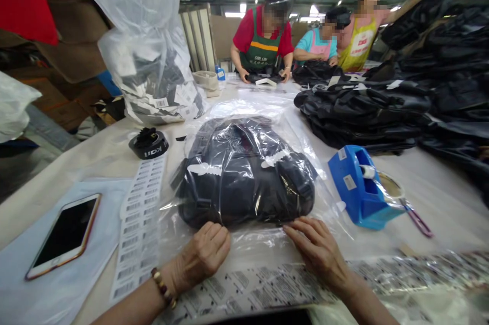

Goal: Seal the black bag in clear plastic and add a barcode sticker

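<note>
A black backpack (237, 187) lies inside a clear plastic bag (252, 241) on the table in front of me. White tags with wavy edges show through the film on both sides of the pack. At the pack's near left edge, my left hand (204, 253) is closed with curled fingers on the plastic; its fingertips are hidden. My right hand (319, 251) rests at the near right edge, fingers stretched forward and slightly apart, fingertips touching the film. A beaded bracelet (163, 287) circles my left wrist.
To the right stand a blue tape dispenser (355, 187) and piled black bags (359, 111). On the left are a phone (64, 236), barcode label sheets (139, 223), a black roll (148, 144) and a large sack of labels (156, 75). Several co-workers (262, 39) work across the table.
</note>
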The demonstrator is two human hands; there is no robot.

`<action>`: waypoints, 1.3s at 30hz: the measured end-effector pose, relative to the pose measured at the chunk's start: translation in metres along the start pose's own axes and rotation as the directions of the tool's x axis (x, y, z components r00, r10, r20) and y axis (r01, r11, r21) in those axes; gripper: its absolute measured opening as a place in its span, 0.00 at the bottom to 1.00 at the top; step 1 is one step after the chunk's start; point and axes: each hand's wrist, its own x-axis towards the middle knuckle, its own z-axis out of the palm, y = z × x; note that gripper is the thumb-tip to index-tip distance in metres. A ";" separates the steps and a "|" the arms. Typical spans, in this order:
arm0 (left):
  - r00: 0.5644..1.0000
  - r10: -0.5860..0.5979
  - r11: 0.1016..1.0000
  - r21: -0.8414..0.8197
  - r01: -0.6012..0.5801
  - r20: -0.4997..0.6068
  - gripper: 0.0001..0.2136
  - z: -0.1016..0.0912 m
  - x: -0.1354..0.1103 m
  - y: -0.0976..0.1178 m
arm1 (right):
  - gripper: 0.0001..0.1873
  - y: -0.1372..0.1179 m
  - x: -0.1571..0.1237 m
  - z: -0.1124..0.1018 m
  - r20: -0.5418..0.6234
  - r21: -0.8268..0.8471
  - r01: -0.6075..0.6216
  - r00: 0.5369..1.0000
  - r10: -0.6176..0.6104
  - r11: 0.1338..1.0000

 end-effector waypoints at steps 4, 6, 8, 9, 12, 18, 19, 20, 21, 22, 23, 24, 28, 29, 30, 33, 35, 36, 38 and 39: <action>0.999 -0.011 1.000 -0.008 0.011 -0.034 0.11 0.001 0.001 0.000 | 0.18 0.001 -0.016 -0.014 0.064 -0.036 -0.028 0.997 0.030 0.999; 0.999 -0.014 1.000 -0.015 0.013 -0.038 0.11 0.000 0.001 -0.001 | 0.21 0.002 -0.025 -0.024 0.112 -0.093 0.004 0.994 0.006 0.996; 0.999 -0.025 1.000 -0.014 0.024 -0.037 0.11 0.001 0.002 -0.001 | 0.23 0.004 -0.032 -0.032 0.107 -0.145 0.014 0.994 0.002 0.989; 0.999 -0.029 1.000 -0.013 0.028 -0.042 0.11 0.002 0.001 -0.001 | 0.23 0.005 -0.033 -0.036 0.071 -0.158 -0.013 0.997 0.024 0.987; 0.992 -0.051 0.999 -0.013 0.050 -0.115 0.11 0.010 -0.003 0.000 | 0.18 0.009 -0.031 -0.040 -0.127 -0.113 -0.265 0.960 0.251 0.958; 0.982 -0.073 0.997 -0.052 0.065 -0.173 0.12 0.024 -0.013 0.002 | 0.33 0.038 -0.012 -0.029 0.140 0.461 -0.864 0.297 0.944 0.204; 0.983 -0.076 0.996 -0.054 0.068 -0.166 0.13 0.024 -0.013 0.002 | 0.34 0.043 -0.009 -0.027 0.222 0.500 -0.863 0.209 0.952 0.073; 0.984 -0.076 0.996 -0.056 0.068 -0.160 0.13 0.024 -0.013 0.001 | 0.34 0.049 -0.007 -0.027 0.269 0.515 -0.857 0.149 0.952 -0.012; 0.985 -0.073 0.996 -0.059 0.065 -0.153 0.12 0.024 -0.012 0.001 | 0.33 0.054 -0.005 -0.027 0.288 0.516 -0.855 0.112 0.951 -0.056; 0.987 -0.070 0.996 -0.061 0.061 -0.148 0.12 0.022 -0.012 0.001 | 0.33 0.058 -0.002 -0.027 0.296 0.512 -0.856 0.102 0.950 -0.067; 0.988 -0.065 0.996 -0.061 0.057 -0.138 0.12 0.021 -0.010 0.001 | 0.32 0.061 0.001 -0.028 0.306 0.507 -0.860 0.110 0.946 -0.064; 0.991 -0.059 0.997 -0.058 0.053 -0.123 0.12 0.019 -0.009 0.001 | 0.30 0.063 0.003 -0.029 0.325 0.503 -0.862 0.122 0.938 -0.062; 0.995 -0.045 0.999 -0.032 0.042 -0.088 0.13 0.012 -0.004 -0.001 | 0.22 0.067 0.013 -0.028 0.366 0.493 -0.870 0.201 0.909 -0.005; 0.995 -0.043 0.999 -0.031 0.041 -0.087 0.13 0.011 -0.003 -0.001 | 0.21 0.067 0.014 -0.026 0.344 0.490 -0.872 0.212 0.915 0.018; 0.994 -0.047 0.998 -0.033 0.044 -0.098 0.13 0.012 -0.004 0.000 | 0.19 0.068 0.014 -0.024 0.313 0.483 -0.875 0.221 0.924 0.046; 0.990 -0.067 0.997 -0.053 0.061 -0.120 0.14 0.018 -0.008 0.001 | 0.14 0.071 0.009 -0.020 0.220 0.443 -0.888 0.238 0.946 0.121; 0.991 -0.078 0.995 -0.062 0.072 -0.109 0.13 0.022 -0.012 0.002 | 0.13 0.071 0.005 -0.020 0.196 0.423 -0.896 0.236 0.952 0.135; 0.991 -0.078 0.995 -0.066 0.072 -0.105 0.13 0.023 -0.013 0.002 | 0.13 0.070 0.003 -0.022 0.197 0.420 -0.899 0.229 0.953 0.129; 0.991 -0.081 0.995 -0.075 0.073 -0.107 0.12 0.025 -0.015 0.003 | 0.18 0.068 0.000 -0.028 0.226 0.420 -0.903 0.205 0.952 0.095; 0.989 -0.083 0.994 -0.079 0.074 -0.121 0.13 0.025 -0.015 0.003 | 0.21 0.066 -0.001 -0.032 0.254 0.421 -0.904 0.193 0.948 0.071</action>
